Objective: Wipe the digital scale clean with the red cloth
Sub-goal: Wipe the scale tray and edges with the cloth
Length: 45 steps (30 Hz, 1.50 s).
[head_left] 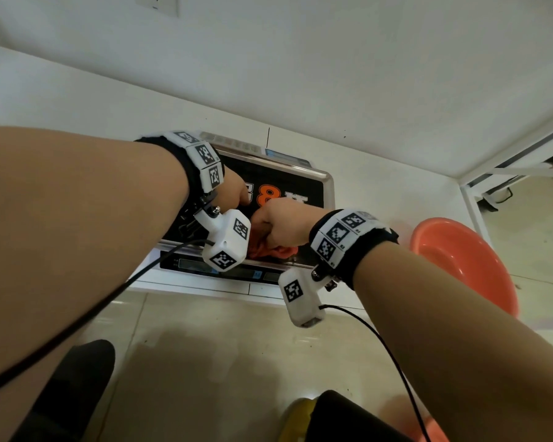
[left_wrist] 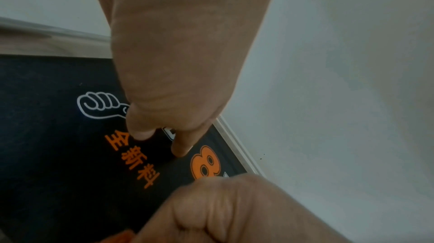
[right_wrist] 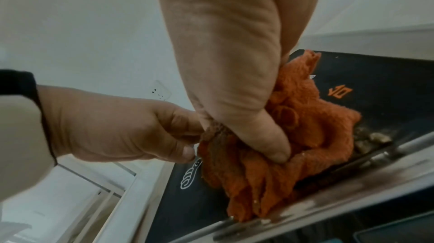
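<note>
The digital scale (head_left: 288,183) sits on a white counter; its black platform (left_wrist: 58,154) carries orange print. My right hand (head_left: 278,224) grips the bunched red cloth (head_left: 278,252) on the platform's near edge, and in the right wrist view the thumb (right_wrist: 270,144) digs into the cloth (right_wrist: 305,135). Beside it on the left, my left hand (head_left: 237,193) rests two fingertips (left_wrist: 140,133) on the black platform and holds nothing. Pale crumbs (right_wrist: 375,139) lie by the metal rim just past the cloth. The right hand's other fingers are hidden in the cloth.
A red plastic basin (head_left: 466,260) stands on the counter right of the scale. The scale's display panel (head_left: 186,264) faces me at the counter's front edge. The wall rises close behind the scale, and a white frame (head_left: 508,167) stands to the far right.
</note>
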{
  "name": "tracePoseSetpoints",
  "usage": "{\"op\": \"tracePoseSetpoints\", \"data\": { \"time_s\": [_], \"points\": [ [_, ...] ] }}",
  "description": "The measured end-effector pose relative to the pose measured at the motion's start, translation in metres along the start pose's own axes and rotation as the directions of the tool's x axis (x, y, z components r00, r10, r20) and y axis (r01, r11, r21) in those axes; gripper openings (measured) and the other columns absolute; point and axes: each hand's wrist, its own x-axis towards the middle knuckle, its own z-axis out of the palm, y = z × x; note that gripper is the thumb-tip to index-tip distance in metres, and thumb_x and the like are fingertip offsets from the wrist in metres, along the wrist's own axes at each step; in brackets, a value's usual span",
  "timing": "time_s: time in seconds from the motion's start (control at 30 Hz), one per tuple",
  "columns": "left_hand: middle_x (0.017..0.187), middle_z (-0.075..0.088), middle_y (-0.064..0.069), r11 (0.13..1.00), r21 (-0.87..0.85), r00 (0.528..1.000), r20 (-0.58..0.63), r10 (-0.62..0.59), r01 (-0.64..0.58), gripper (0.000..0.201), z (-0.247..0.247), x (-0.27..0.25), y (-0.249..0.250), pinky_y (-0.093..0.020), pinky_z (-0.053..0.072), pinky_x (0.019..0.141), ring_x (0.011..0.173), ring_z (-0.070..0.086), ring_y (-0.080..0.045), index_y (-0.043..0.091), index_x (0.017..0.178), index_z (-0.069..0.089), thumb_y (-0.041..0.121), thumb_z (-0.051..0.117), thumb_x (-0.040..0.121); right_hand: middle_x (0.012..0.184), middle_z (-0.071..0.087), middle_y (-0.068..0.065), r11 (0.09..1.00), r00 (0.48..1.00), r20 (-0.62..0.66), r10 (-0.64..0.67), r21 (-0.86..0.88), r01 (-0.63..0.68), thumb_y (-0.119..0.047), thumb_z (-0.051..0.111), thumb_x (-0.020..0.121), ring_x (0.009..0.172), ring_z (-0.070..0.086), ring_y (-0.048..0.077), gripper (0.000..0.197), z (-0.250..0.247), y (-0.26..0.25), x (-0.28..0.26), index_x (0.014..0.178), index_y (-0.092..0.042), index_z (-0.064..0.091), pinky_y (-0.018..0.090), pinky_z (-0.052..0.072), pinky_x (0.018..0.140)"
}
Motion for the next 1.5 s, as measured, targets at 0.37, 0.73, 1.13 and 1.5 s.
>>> {"op": "tracePoseSetpoints", "data": {
  "time_s": [0.37,0.73,1.13,1.5],
  "points": [
    [0.145,0.042,-0.003,0.998,-0.067,0.999,0.026,-0.019,0.020,0.050,0.001,0.002,0.000,-0.016,0.034,0.080,0.125,0.050,-0.021,0.019,0.150,0.027,0.008,0.030,0.101,0.084,0.072,-0.014,0.979,0.995,-0.079,0.053,0.199,-0.037,0.002,0.062,0.088,0.090,0.066,0.013,0.027,-0.019,0.007,-0.023,0.089,-0.024,0.069,0.022,0.053,0.069],
    [0.152,0.035,-0.003,0.986,-0.160,0.997,0.059,-0.043,0.052,0.049,0.000,0.006,-0.002,-0.024,0.038,0.096,0.127,0.046,-0.018,0.015,0.147,0.032,0.007,0.032,0.099,0.122,0.060,0.000,0.919,0.916,-0.266,0.300,0.338,-0.203,-0.004,0.064,0.088,0.112,0.058,0.020,0.052,-0.007,0.062,-0.031,0.136,-0.019,0.051,0.030,0.049,0.087],
    [0.157,0.023,-0.003,0.996,-0.073,0.998,0.035,-0.048,0.051,0.056,0.002,0.003,0.000,-0.026,0.031,0.110,0.139,0.034,-0.021,0.022,0.151,0.022,0.006,0.034,0.098,0.098,0.065,0.006,0.856,0.805,-0.473,0.359,0.511,-0.081,-0.019,0.069,0.089,0.081,0.063,0.020,0.034,-0.004,0.088,-0.020,0.113,-0.018,0.045,0.031,0.051,0.067],
    [0.149,0.037,-0.005,0.997,-0.080,1.000,0.026,-0.009,0.011,0.053,0.002,0.004,-0.001,-0.017,0.045,0.085,0.129,0.046,-0.022,0.020,0.150,0.026,0.006,0.033,0.099,0.108,0.065,0.001,0.824,0.744,-0.520,0.419,0.562,-0.072,-0.029,0.071,0.087,0.092,0.062,0.021,0.019,-0.011,0.101,-0.022,0.103,-0.023,0.064,0.037,0.053,0.082]
  ]
}}
